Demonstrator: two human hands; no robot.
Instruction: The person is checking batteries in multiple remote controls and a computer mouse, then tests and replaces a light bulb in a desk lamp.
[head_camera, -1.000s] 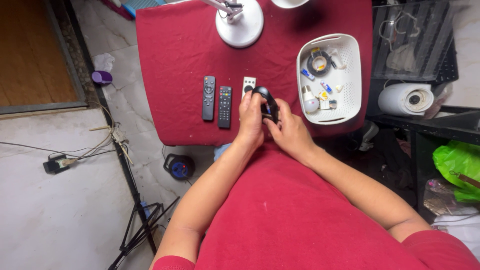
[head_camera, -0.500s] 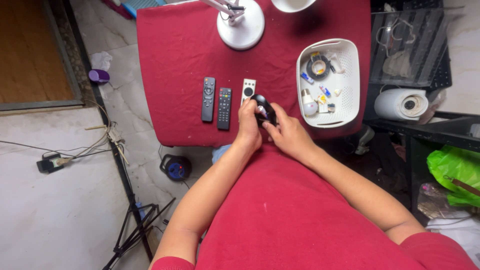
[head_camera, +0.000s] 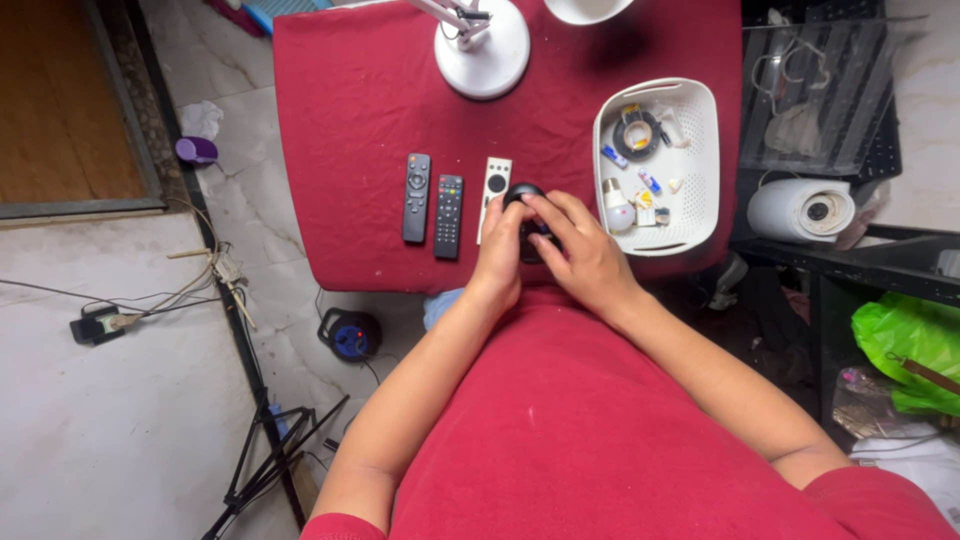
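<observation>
Head view: near the centre of the frame, both hands meet over a small black rounded remote control (head_camera: 524, 205) that rests on the red cloth-covered table (head_camera: 360, 90), close to the table's lower edge. The left hand (head_camera: 500, 250) curls around the remote's left side, fingers bent against it. The right hand (head_camera: 578, 250) wraps over its right side and lower part, fingertips (head_camera: 535, 203) pressing on its top. Both hands grip the remote between them. Only its upper rounded end shows clear of the fingers; its long axis seems to run up and down the frame, the rounded end pointing toward the top, though the hands hide most of its body.

Just left of the hands lies a slim white remote with a black round button (head_camera: 495, 192), touching or nearly touching the left hand. Further left lie two long black remotes, one with many buttons (head_camera: 449, 216) and a plainer one (head_camera: 416, 197), all with long axes up and down the frame.

To the right, a white plastic basket (head_camera: 700, 140) holds a bulb, a roll of tape and small bits. At the top centre stands a white round lamp base (head_camera: 485, 50). At the right of the frame, a roll of white paper towel (head_camera: 800, 210) lies on a dark shelf.
</observation>
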